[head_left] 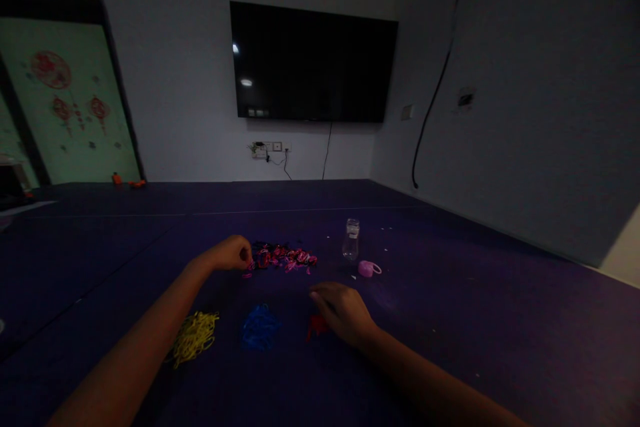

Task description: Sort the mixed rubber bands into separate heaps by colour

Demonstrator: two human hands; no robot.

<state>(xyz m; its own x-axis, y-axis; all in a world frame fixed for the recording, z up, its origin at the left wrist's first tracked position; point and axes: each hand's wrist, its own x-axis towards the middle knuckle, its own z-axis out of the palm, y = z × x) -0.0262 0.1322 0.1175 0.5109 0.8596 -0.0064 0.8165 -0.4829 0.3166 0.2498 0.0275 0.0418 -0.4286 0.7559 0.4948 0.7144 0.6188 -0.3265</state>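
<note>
At the left end of a mixed pile of pink, red and black rubber bands, my left hand is closed with its fingertips pinched. A pink band shows right at those fingertips; whether it is gripped is hard to see. My right hand hovers beside and partly over a small heap of red rubber bands. Its fingers are drawn together, and anything between them is hidden. Between my forearms lie a heap of blue rubber bands and, by my left forearm, a heap of yellow rubber bands.
A clear bottle stands upright beyond my right hand, with a pink looped cap beside it. White scraps dot the dark purple surface. Farther back, a television hangs on the wall, with sockets and cables below.
</note>
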